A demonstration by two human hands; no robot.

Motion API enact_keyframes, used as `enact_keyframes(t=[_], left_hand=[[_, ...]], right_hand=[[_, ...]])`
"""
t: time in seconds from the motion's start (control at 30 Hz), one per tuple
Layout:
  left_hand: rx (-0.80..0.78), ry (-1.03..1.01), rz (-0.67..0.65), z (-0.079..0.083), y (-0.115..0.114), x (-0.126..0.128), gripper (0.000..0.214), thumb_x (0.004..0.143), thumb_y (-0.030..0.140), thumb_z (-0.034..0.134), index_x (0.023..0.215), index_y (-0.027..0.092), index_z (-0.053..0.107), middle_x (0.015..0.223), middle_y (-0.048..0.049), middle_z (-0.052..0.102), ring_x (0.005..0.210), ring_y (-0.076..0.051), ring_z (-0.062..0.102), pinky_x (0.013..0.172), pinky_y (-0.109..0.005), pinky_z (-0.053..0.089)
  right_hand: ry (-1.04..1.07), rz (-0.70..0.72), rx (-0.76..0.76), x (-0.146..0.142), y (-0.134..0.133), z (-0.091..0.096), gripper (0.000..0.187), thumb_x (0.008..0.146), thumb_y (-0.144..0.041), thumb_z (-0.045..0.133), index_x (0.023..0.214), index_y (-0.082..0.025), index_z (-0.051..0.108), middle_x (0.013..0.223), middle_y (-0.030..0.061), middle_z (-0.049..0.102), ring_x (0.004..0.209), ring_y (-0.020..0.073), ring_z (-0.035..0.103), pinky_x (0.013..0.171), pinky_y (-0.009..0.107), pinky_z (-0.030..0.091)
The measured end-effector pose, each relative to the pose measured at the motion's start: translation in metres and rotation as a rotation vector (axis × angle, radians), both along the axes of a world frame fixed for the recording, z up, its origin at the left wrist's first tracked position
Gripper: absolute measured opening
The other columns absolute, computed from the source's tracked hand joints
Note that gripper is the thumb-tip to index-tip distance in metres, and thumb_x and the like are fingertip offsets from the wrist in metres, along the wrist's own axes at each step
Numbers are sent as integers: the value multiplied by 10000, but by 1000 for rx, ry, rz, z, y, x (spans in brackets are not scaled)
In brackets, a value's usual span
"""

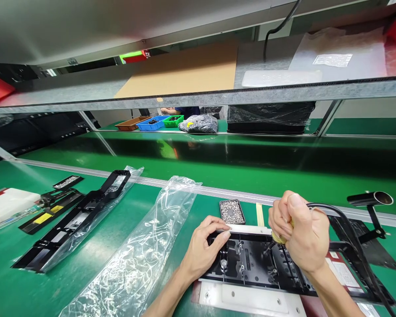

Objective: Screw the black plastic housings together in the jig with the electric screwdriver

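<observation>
Two hands, left hand [203, 251] pressing one black frame [251, 264], right hand [300, 233] gripping one screwdriver [277, 240].

My left hand [203, 251] presses flat on the near-left end of the black plastic frame [251, 264], which lies in a white fixture [251, 301] on the green desk [95, 246]. My right hand [300, 231] has a closed grip on a yellow-handled screwdriver [277, 238], its tip down on the frame. A small tray of screws [231, 211] sits just beyond, with an empty clear bag [145, 246] to my left.
</observation>
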State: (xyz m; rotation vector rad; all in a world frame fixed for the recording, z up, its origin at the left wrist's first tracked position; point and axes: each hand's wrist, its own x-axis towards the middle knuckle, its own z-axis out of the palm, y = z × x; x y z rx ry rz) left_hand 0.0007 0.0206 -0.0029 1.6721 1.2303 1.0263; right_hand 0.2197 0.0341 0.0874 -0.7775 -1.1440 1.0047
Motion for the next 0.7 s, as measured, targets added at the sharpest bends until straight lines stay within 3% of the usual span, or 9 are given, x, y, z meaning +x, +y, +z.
enact_keyframes(t=[0.47,0.7], left_hand=[[-5,6,1,-1,0,-1,252,1035,452,640,1086,280,818,1178,-51,711,1156,-231,676,1055,-379,476],[-6,10,-1,-1,1,0,274,1039,463,625,1085,274,818,1184,-64,710,1155,-242,671,1055,-389,476]], right_hand=[[-21,5,-46,4,0,3,597,1045,-563,628,652,-212,349,524,-58,288,438,72,268,391,214,226],[-33,225,-101,15,2,7,546,1038,-482,643,652,-217,361,543,-51,302,453,84,267,396,223,245]])
